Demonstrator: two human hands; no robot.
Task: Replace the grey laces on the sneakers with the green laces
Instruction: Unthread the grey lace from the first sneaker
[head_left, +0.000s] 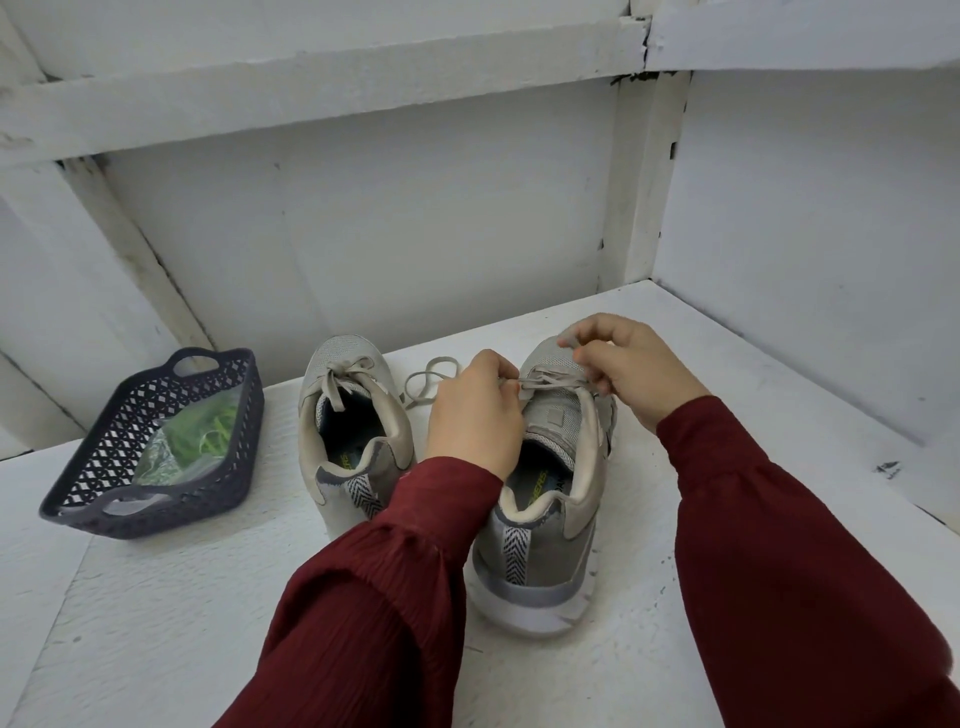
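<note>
A dark lattice basket (117, 441) with cut-out handles stands at the left on a rough white tabletop (156, 597), with a clear plastic bag (156, 460) lying inside it. Behind it rise white wall panels (363, 234), crossed by a horizontal beam (311, 88) and an upright post (644, 182). A small dark mark (888, 467) sits at the tabletop's right.

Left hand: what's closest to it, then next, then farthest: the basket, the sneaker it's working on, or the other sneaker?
1. The sneaker being worked on, right under the left hand.
2. The other sneaker, just left of it.
3. The basket, far left.
</note>
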